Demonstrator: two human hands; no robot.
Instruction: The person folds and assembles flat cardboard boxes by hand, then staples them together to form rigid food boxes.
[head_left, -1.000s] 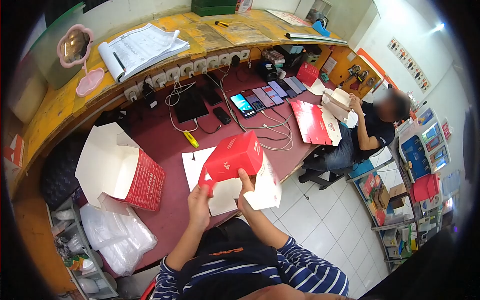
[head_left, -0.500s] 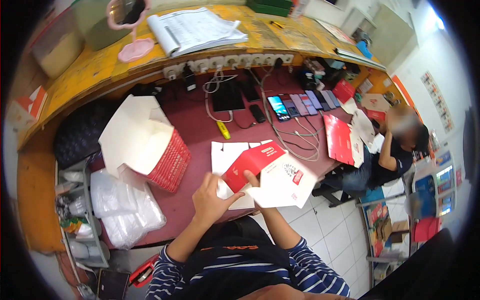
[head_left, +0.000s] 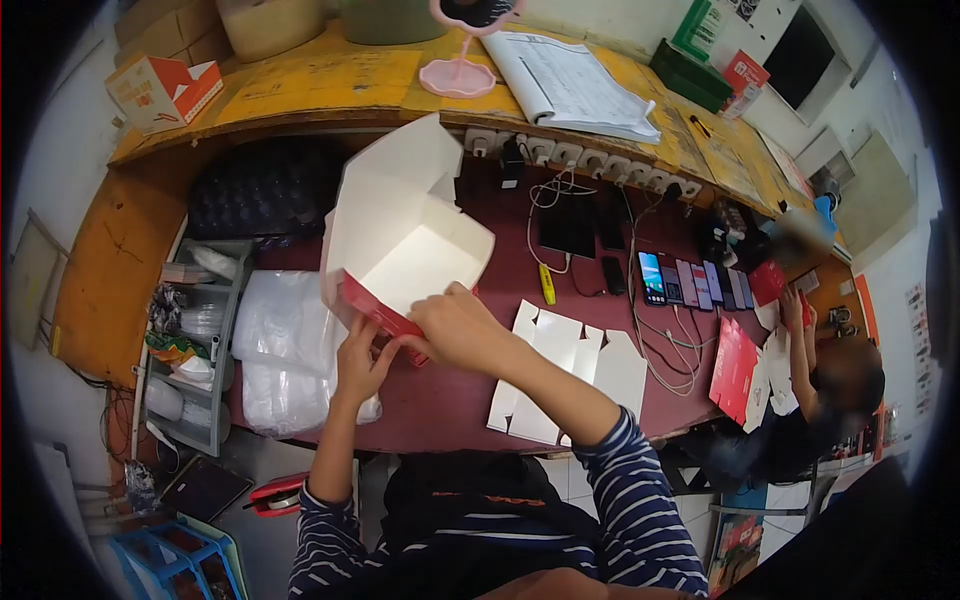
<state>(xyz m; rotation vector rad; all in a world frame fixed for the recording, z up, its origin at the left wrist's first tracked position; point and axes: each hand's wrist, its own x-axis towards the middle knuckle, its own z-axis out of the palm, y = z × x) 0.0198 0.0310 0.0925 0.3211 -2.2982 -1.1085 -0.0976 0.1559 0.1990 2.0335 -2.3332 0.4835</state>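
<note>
A red folded carton piece [head_left: 378, 306] is pinched at its lower edge between the fingers of my left hand [head_left: 358, 362]. My right hand [head_left: 455, 328] is closed on its right end, with the forearm reaching across from the right. Just behind the piece stands a large open box [head_left: 425, 250], white inside, its tall flaps raised. The piece overlaps the box's front side in this view, and my hands hide part of that side. A flat white carton [head_left: 570, 370] lies unfolded on the table to the right of my hands.
Clear plastic bags [head_left: 285, 350] lie at left beside a grey drawer rack [head_left: 200, 350]. Cables, a yellow highlighter [head_left: 547, 284] and a row of phones [head_left: 690, 282] lie at right. A pink mirror [head_left: 458, 78] stands on the shelf. Another person [head_left: 800, 400] sits at far right, near red cartons.
My hands have moved left with the red carton piece, from over the flat white carton to the front of the open box. The camera view has turned left.
</note>
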